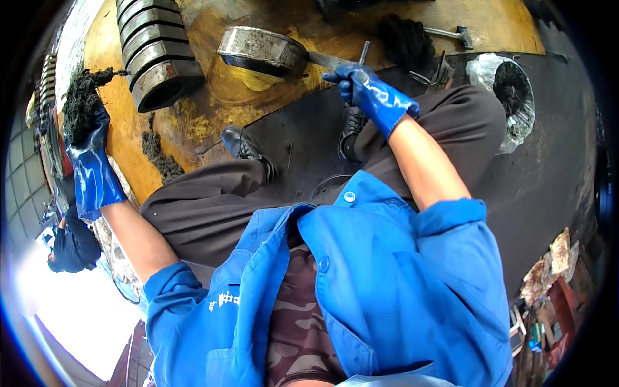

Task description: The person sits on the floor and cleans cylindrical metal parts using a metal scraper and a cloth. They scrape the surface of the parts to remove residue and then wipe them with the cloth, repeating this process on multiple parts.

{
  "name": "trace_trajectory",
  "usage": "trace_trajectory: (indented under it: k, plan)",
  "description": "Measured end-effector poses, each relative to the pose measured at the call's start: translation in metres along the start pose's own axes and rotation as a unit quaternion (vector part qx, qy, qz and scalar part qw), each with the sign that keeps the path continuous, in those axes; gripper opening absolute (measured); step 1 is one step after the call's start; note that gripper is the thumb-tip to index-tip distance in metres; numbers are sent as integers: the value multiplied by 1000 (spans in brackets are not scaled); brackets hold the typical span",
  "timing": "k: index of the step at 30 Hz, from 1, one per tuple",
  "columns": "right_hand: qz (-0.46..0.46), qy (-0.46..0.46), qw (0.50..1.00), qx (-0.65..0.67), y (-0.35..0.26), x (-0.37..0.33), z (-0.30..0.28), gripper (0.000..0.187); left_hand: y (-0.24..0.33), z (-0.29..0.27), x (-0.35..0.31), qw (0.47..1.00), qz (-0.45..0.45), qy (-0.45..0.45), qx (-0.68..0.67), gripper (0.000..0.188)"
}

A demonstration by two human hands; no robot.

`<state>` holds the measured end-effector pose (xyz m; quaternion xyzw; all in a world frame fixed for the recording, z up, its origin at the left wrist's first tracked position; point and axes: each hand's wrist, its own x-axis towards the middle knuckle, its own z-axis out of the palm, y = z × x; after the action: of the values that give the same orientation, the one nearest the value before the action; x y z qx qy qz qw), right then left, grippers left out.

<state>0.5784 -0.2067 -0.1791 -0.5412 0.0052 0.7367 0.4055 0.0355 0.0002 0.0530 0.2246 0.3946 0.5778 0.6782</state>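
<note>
My left hand point(90, 151), in a blue rubber glove, is closed around a wad of dark, stringy waste yarn point(80, 106) at the far left. My right hand point(369, 90), gloved the same way, is closed with one finger pointing left. A flat metal blade point(327, 60) runs from that hand toward a dirty round metal ring point(264, 50), and a thin metal rod point(365, 51) sticks up beside the fingers. Whether blade and rod are one tool I cannot tell. The ring rests tilted on a yellow-brown stained board point(193, 129).
Several similar metal rings point(158, 55) stand in a row at the upper left. A hammer point(454, 35) lies beside dark fibre point(406, 42) at the upper right. A clear plastic bag point(516, 129) holds black material. Scrap point(548, 284) is piled lower right; a person point(74, 242) is at the left.
</note>
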Motion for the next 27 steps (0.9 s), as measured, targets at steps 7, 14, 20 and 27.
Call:
trace_trajectory:
  k: [7,14,20,27]
  plan:
    - [11,-34,999,-19,13,-22,6,8,1,8,-13,996,-63,-43,-43,39]
    - [64,-42,997,-5,26,-21,7,9,0,-15,-11,989,-48,-127,-65,45]
    - [94,19,995,-6,15,45,-12,15,-1,-7,0,996,-22,-78,-39,43]
    - [32,50,998,-37,25,-21,13,6,-38,24,-13,992,23,-83,87,48]
